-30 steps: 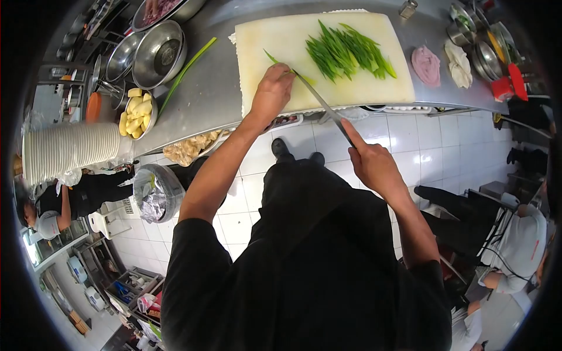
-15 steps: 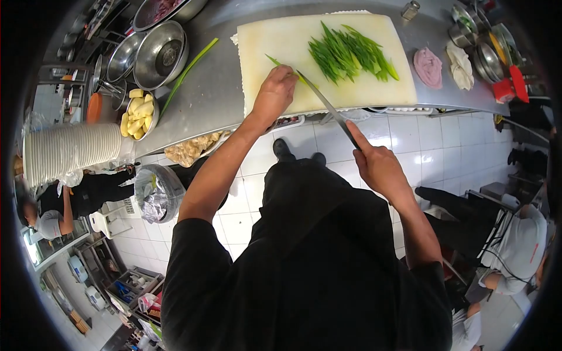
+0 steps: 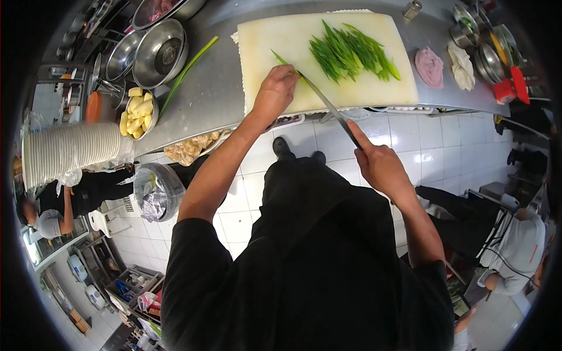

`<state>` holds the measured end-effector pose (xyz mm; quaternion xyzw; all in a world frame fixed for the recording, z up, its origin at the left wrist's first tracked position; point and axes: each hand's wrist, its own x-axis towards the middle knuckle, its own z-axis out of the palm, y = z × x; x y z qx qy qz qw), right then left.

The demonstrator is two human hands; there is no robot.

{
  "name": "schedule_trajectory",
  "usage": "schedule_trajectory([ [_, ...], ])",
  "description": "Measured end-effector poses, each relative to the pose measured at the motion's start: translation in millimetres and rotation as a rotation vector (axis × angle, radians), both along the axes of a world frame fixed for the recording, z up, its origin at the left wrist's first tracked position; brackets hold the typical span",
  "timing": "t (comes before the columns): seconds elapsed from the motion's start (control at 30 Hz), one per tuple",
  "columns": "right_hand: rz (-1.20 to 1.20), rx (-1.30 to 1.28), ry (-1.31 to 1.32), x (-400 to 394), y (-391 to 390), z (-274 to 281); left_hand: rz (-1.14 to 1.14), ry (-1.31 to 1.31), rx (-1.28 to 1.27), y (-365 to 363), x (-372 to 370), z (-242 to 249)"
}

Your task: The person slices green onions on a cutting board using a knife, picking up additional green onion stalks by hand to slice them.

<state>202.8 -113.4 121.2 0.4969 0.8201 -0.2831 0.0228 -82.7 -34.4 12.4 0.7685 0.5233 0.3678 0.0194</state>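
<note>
My left hand [image 3: 276, 89] is closed on a green stalk [image 3: 279, 57] over the left part of a white cutting board [image 3: 263, 41]; a thin green end sticks out beyond the fingers. My right hand [image 3: 380, 165] grips the handle of a long knife [image 3: 329, 105], its index finger stretched along the top. The blade slants up and left, its tip close beside my left fingers. A pile of cut green pieces [image 3: 351, 52] lies on the right half of the board.
On the steel counter at the left are a long green stalk [image 3: 188, 73], metal bowls [image 3: 161, 54], yellow pieces [image 3: 139, 114] and stacked plates [image 3: 73, 153]. Pink cloth [image 3: 429, 68] and white cloth [image 3: 461, 66] lie right of the board. Other people [image 3: 518, 245] stand at both sides.
The thin end of the stalk has shifted slightly right and up. Both hands and the knife are in nearly the same place.
</note>
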Motion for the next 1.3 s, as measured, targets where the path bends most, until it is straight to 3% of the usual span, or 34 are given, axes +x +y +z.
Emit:
schedule_trajectory([
  [0.6,-0.076,-0.09,-0.08,-22.5,-8.5,-5.9,-0.011,-0.047,-0.036,-1.3,1.8,1.8],
  [0.7,-0.107,-0.069,0.086,-39.6,-0.3,-34.1,-0.009,-0.05,-0.046,-2.1,2.3,0.2],
  [0.93,-0.131,0.071,0.194,-30.1,41.9,-55.1,-0.006,-0.044,-0.051,-1.3,2.2,1.9],
  [1.3,-0.139,-0.093,0.141,-19.0,0.3,-13.4,0.091,-0.069,0.0,-5.2,-2.8,4.5],
])
